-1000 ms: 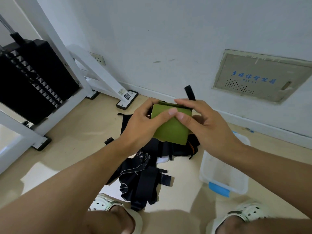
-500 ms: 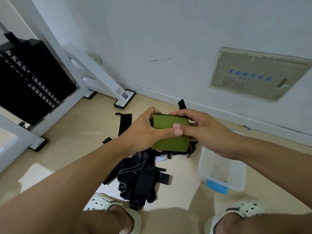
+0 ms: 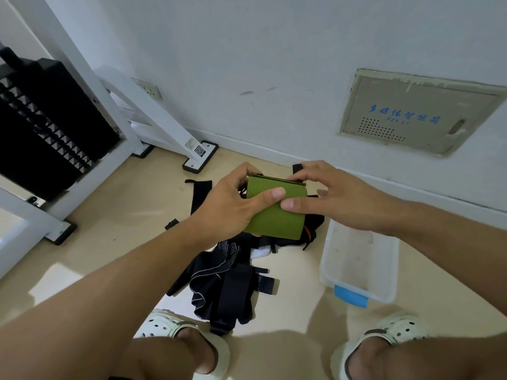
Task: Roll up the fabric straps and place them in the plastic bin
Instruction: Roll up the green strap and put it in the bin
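Observation:
A green fabric strap (image 3: 275, 218) is held in the air between both hands, partly rolled, its loose end hanging down. My left hand (image 3: 230, 204) grips its left side with the thumb across the front. My right hand (image 3: 337, 198) pinches the top right edge, thumb on the front. Below them a pile of black fabric straps (image 3: 225, 286) lies on the floor. A clear plastic bin (image 3: 359, 270) with a blue latch stands on the floor to the right, under my right forearm, with no strap visible inside.
A white metal frame (image 3: 153, 116) with a black weight stack (image 3: 46, 127) stands at the left. The white wall with a beige panel (image 3: 411, 113) is close ahead. My feet in white clogs (image 3: 175, 327) are at the bottom, on each side of the pile.
The green strap has been turned between my hands. Its hanging end is longer than half a second ago. My right hand shifted to the top right edge with fingers spread.

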`<act>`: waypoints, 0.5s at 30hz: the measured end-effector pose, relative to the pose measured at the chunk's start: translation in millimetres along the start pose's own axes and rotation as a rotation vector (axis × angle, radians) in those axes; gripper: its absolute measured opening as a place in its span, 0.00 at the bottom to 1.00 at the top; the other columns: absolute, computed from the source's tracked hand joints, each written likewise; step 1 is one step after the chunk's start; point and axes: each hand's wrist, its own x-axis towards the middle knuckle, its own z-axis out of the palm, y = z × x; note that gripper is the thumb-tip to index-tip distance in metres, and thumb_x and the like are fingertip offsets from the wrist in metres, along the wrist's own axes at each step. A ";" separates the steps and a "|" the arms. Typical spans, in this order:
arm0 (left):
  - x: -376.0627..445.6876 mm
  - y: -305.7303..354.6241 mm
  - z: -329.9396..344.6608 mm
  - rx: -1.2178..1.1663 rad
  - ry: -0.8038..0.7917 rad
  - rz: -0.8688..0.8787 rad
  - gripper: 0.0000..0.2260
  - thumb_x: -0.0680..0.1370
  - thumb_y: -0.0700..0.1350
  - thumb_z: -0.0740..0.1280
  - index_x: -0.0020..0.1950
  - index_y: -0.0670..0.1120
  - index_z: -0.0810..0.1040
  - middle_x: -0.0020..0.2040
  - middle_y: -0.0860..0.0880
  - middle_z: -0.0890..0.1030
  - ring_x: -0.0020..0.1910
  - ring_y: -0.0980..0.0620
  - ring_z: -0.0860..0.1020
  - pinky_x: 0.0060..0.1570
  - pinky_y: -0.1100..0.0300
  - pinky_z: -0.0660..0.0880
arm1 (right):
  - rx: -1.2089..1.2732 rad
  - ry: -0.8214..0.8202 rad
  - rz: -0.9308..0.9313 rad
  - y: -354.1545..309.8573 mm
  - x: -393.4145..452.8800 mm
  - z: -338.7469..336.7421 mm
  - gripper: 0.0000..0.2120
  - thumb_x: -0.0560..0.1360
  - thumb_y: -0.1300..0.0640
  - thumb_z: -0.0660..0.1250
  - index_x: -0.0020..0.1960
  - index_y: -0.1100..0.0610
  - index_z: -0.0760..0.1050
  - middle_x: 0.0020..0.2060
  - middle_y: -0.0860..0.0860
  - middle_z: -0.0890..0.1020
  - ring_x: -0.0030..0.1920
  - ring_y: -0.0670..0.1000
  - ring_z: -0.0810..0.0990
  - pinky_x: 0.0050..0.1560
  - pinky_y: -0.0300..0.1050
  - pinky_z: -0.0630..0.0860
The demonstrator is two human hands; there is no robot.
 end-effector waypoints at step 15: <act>46.1 -4.2 65.5 0.028 0.060 -0.065 0.22 0.76 0.58 0.74 0.58 0.41 0.76 0.54 0.41 0.83 0.46 0.44 0.86 0.37 0.52 0.84 | 0.438 0.098 0.046 46.0 -7.4 -24.2 0.21 0.70 0.66 0.77 0.61 0.57 0.80 0.52 0.54 0.85 0.51 0.54 0.87 0.47 0.49 0.84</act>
